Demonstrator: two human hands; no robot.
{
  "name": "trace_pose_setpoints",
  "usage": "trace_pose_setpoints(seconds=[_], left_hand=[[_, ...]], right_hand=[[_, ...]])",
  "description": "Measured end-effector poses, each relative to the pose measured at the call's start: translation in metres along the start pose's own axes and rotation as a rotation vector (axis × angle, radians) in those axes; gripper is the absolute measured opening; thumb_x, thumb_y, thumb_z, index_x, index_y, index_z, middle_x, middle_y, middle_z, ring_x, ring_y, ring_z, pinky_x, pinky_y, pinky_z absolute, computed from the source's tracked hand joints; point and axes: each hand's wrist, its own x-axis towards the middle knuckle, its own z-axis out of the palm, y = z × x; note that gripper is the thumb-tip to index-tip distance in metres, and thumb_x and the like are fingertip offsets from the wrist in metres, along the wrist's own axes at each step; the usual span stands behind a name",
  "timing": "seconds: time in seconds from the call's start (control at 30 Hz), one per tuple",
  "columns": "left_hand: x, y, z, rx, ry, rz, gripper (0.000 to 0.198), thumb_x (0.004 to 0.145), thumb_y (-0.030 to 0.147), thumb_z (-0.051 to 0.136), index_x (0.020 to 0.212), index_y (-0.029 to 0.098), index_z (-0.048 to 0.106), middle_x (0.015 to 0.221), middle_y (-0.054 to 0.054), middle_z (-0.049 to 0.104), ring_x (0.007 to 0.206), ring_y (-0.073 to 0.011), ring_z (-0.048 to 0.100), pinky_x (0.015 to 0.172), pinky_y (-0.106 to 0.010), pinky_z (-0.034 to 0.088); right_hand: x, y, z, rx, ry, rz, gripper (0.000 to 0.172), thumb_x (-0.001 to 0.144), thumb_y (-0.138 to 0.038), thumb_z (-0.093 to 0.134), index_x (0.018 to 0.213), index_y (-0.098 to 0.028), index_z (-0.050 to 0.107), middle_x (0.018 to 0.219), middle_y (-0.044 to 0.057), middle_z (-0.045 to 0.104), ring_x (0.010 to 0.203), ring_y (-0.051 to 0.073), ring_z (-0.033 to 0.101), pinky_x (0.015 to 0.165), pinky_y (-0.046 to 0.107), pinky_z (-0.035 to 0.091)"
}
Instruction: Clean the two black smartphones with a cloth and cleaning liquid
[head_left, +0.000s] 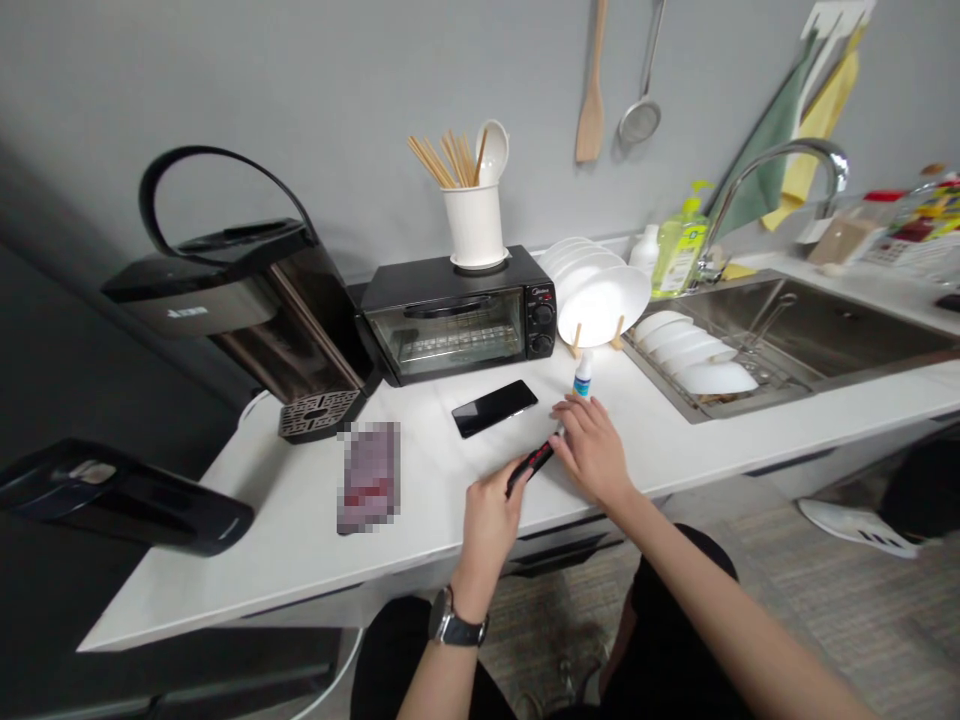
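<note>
Right forearm point(712, 600) nearest, crossing worktop's point(435, 490) front edge. Left hand point(491, 505) clamped on slim black-and-red object point(538, 460), near front edge; right hand point(596, 450) at far end (cannot tell if pinching). Best: left steady, right light, object kept inside edge.

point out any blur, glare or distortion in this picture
Head view: a pixelated patch hides detail on the counter; head view: packages at far right look soft; head view: light glints off the faucet; head view: black-and-red object in the left hand shows little fine detail; head view: wide-angle stretch seems to tilt the black dispenser.
</note>
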Motion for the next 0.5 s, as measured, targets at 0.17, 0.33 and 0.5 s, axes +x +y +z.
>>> trace_pose_setpoints(seconds=[0.17,0.33,0.5], left_hand=[[0.001,-0.009,-0.001,0.042,-0.021,-0.008,0.025,0.086,0.005,0.053,0.084,0.018,0.075,0.078,-0.004,0.08,0.067,-0.0208,0.072,0.067,-0.027,0.059],[-0.001,-0.002,-0.004,0.017,-0.018,0.003,0.024,0.095,0.014,0.054,0.102,0.018,0.077,0.094,-0.006,0.082,0.08,-0.0221,0.076,0.081,-0.031,0.06],[0.001,0.001,0.0,-0.023,0.012,0.023,0.025,0.101,0.021,0.054,0.113,0.022,0.076,0.1,-0.005,0.082,0.089,-0.0223,0.077,0.088,-0.032,0.059]], right_hand=[[-0.022,-0.08,0.017,0.163,-0.123,-0.17,0.056,0.105,-0.053,0.045,0.142,-0.012,0.053,0.143,0.017,0.062,0.14,0.031,0.051,0.126,0.055,0.028],[-0.006,-0.023,0.003,0.052,-0.115,-0.161,0.054,0.106,-0.053,0.046,0.141,-0.013,0.057,0.137,0.017,0.066,0.132,0.032,0.058,0.121,0.055,0.036],[0.003,-0.004,-0.004,0.009,-0.033,-0.024,0.044,0.108,-0.048,0.042,0.128,-0.014,0.062,0.127,0.017,0.069,0.14,0.035,0.051,0.122,0.063,0.03]])
